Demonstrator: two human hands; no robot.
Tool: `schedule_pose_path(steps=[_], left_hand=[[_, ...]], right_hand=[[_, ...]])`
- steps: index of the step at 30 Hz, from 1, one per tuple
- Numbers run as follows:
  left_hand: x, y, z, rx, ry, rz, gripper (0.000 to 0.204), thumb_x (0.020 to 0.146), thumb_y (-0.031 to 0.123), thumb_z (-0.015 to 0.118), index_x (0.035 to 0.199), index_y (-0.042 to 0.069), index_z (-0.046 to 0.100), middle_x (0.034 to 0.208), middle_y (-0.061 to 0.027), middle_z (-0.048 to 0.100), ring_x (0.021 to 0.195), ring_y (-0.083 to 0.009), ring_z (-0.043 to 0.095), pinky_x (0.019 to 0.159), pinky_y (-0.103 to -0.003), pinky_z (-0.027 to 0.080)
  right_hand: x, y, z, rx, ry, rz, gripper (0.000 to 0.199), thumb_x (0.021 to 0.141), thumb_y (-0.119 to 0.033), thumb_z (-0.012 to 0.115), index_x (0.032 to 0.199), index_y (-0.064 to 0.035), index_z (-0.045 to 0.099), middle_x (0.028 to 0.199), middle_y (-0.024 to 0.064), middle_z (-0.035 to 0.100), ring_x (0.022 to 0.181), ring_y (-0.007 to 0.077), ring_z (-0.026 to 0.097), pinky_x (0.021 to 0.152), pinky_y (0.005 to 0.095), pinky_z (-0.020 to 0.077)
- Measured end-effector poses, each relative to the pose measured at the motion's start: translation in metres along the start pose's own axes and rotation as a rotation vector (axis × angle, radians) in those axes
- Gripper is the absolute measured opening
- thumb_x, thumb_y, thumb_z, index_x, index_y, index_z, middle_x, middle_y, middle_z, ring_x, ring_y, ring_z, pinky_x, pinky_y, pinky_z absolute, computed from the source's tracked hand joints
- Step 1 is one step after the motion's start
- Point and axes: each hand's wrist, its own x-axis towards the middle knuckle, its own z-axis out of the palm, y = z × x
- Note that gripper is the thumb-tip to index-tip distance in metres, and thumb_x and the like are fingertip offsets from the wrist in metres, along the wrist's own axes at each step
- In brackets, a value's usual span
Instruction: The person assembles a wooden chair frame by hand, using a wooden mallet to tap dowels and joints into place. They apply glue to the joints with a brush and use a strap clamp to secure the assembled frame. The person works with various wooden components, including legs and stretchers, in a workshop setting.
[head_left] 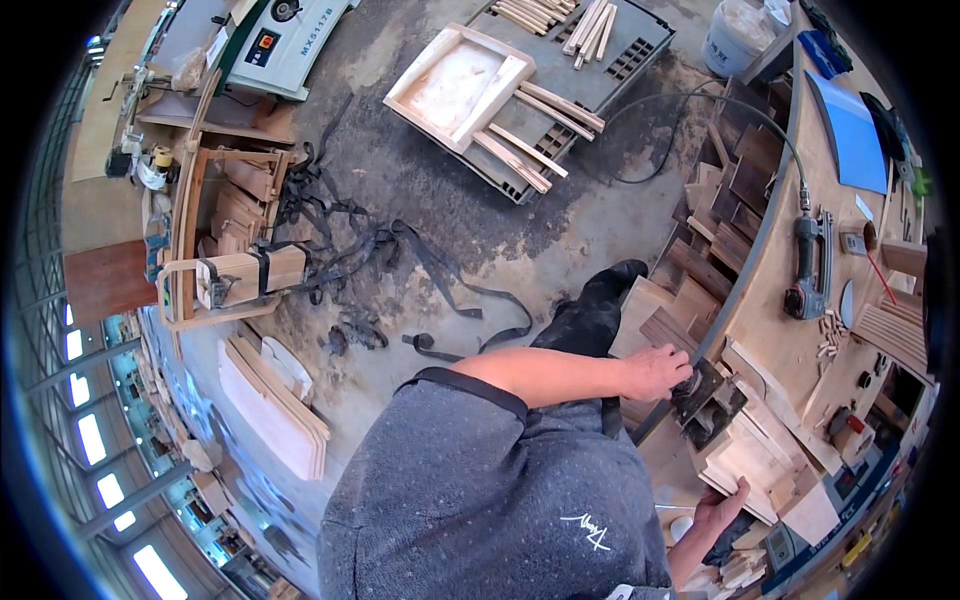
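My left arm reaches across to the right, and my left hand [655, 373] has its fingers curled at the edge of a dark, boxy metal device [708, 402]. What kind of device it is I cannot make out. Light wooden pieces [755, 450] lie against the device, on the bench side. Lower down, my right hand [718, 512] grips the near edge of these wooden pieces, thumb on top and fingers partly hidden beneath.
A nail gun [805, 265] with a hose lies on the workbench [760, 330] at right, near small dowels [832, 333]. Wood offcuts [725, 215] fill the space below. A wooden tray [460, 85] and sticks sit on a low platform. Black straps [430, 260] trail across the floor.
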Motion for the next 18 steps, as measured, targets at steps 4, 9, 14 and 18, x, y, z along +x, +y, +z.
schedule_pose_path(steps=[4, 9, 14, 18], left_hand=[[0.017, -0.014, 0.012, -0.191, -0.088, -0.17, 0.042, 0.094, 0.034, 0.064, 0.112, -0.003, 0.06, 0.098, -0.0212, 0.064, 0.092, -0.0331, 0.068, 0.083, -0.044, 0.056], [0.037, -0.003, -0.036, -1.038, -0.374, -0.908, 0.043, 0.098, 0.036, 0.057, 0.11, -0.005, 0.061, 0.106, -0.0238, 0.067, 0.098, -0.0322, 0.07, 0.084, -0.044, 0.056], [-0.011, 0.009, 0.019, -0.182, 0.251, -0.128, 0.04, 0.09, 0.03, 0.07, 0.114, 0.001, 0.058, 0.112, -0.0183, 0.058, 0.104, -0.0394, 0.059, 0.09, -0.046, 0.053], [-0.01, -0.008, 0.017, -0.14, 0.033, -0.069, 0.043, 0.087, 0.036, 0.074, 0.112, 0.003, 0.061, 0.114, -0.017, 0.059, 0.107, -0.0395, 0.059, 0.091, -0.05, 0.053]], right_hand=[[-0.008, -0.003, 0.009, -0.014, -0.023, -0.015, 0.044, 0.092, -0.03, 0.064, 0.126, -0.0033, 0.057, 0.117, 0.0126, 0.07, 0.098, 0.0274, 0.073, 0.077, 0.0381, 0.0656], [-0.006, -0.002, 0.008, -0.024, -0.007, -0.01, 0.043, 0.093, -0.029, 0.063, 0.126, -0.0031, 0.057, 0.117, 0.0134, 0.07, 0.097, 0.0291, 0.074, 0.078, 0.0391, 0.0656], [0.002, -0.002, -0.003, -0.094, -0.012, 0.0, 0.035, 0.093, -0.031, 0.061, 0.115, -0.0035, 0.062, 0.104, 0.0125, 0.073, 0.088, 0.0271, 0.074, 0.069, 0.037, 0.0636], [-0.003, 0.005, -0.016, -0.15, -0.072, 0.028, 0.029, 0.094, -0.031, 0.059, 0.104, -0.0047, 0.065, 0.087, 0.0096, 0.074, 0.072, 0.0249, 0.073, 0.06, 0.034, 0.0609]])
